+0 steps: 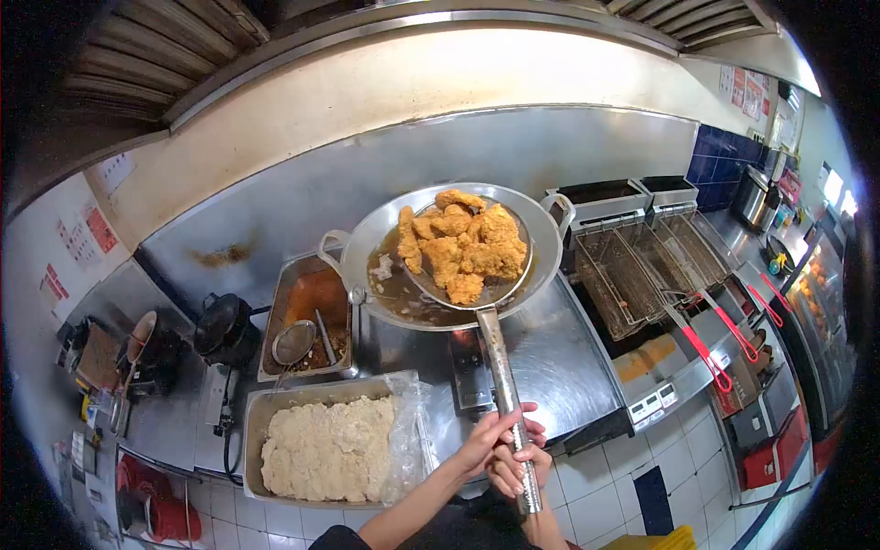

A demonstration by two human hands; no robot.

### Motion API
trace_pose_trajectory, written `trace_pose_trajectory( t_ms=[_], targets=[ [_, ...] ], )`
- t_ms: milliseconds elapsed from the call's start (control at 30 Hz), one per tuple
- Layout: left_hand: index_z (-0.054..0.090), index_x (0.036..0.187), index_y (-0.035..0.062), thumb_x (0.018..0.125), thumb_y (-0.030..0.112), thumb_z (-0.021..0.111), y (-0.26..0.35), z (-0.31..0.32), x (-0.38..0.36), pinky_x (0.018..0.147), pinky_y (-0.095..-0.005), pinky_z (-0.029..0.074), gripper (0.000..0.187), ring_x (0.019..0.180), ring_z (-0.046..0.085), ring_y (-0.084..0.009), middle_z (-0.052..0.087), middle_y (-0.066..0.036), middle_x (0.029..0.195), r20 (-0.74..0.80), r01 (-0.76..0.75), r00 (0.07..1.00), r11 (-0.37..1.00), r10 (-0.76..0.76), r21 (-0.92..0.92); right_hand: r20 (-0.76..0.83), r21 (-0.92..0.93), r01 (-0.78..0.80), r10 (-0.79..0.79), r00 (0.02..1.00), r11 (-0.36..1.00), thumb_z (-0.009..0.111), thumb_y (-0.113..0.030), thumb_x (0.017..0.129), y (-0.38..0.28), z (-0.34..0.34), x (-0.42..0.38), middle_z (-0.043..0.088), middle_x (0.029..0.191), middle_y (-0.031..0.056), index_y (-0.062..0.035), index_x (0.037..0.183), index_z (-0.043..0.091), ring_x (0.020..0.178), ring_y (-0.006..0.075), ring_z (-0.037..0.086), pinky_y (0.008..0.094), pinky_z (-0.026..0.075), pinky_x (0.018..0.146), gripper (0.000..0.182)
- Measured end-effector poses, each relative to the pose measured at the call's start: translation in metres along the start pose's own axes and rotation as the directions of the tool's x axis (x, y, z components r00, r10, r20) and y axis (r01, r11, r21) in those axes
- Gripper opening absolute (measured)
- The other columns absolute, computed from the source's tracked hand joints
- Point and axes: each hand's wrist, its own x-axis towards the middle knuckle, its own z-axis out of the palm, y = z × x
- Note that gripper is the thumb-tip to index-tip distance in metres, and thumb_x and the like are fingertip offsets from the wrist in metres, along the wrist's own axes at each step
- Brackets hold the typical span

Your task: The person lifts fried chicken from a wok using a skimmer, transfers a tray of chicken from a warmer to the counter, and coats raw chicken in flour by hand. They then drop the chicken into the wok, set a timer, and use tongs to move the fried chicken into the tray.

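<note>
Fried chicken (458, 246) sits heaped in the round bowl of a metal strainer (500, 353), its crust golden-brown, craggy and knobbly, the pieces irregular, with one longer strip along the left edge. The strainer's bowl is over a wide, two-handled metal wok (545, 229) holding brownish, glossy oil (394, 298); whether bowl and oil touch I cannot tell. From the bowl a straight handle with a mottled, shiny surface slants down to the person, where both hands are clamped around it: the left hand (490, 442) higher up, the right hand (520, 470) just below, close to the end, fingers curled about the metal. Smooth, reflective steel makes up the table (568, 357) beside the wok. Left of the handle, a rectangular metal tray (252, 445) carries a pale, lumpy, floury mass (321, 449), with crinkled clear plastic (408, 440) along its right side. Behind that, a deeper pan (356, 341) with a reddish-brown interior holds a small round sieve (293, 343). Farther left stands a rounded black pot (225, 330); to the right, rectangular wire baskets (619, 280) have red-coated handles (701, 357).
</note>
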Motion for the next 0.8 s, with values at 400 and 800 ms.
trace_pose_trajectory(
  t_ms=[400, 800],
  targets=[
    [0.047, 0.099, 0.0038, 0.09, 0.016, 0.055, 0.003, 0.043, 0.023, 0.065, -0.0214, 0.044, 0.017, 0.07, 0.051, -0.0086, 0.055, -0.005, 0.078, -0.017, -0.121, 0.992, 0.987, 0.124, 0.105, 0.022, -0.099, -0.075, 0.077, 0.997, 0.992, 0.044, -0.006, 0.08, -0.038, 0.03, -0.002, 0.041, 0.054, 0.006, -0.0027, 0.1, 0.044, 0.033, 0.02, 0.042, 0.0326, 0.037, 0.03, 0.02],
    [0.047, 0.102, 0.0035, 0.089, 0.019, 0.054, 0.027, 0.052, 0.039, 0.059, -0.0198, 0.041, 0.021, 0.068, 0.049, -0.0061, 0.057, -0.006, 0.079, 0.01, -0.163, 0.986, 0.974, 0.164, 0.155, 0.064, -0.128, -0.123, 0.132, 0.989, 0.984, 0.044, -0.007, 0.078, -0.053, 0.051, 0.022, 0.043, 0.051, 0.0062, -0.0017, 0.1, 0.046, 0.031, 0.0203, 0.042, 0.0333, 0.037, 0.029, 0.022]
  ],
)
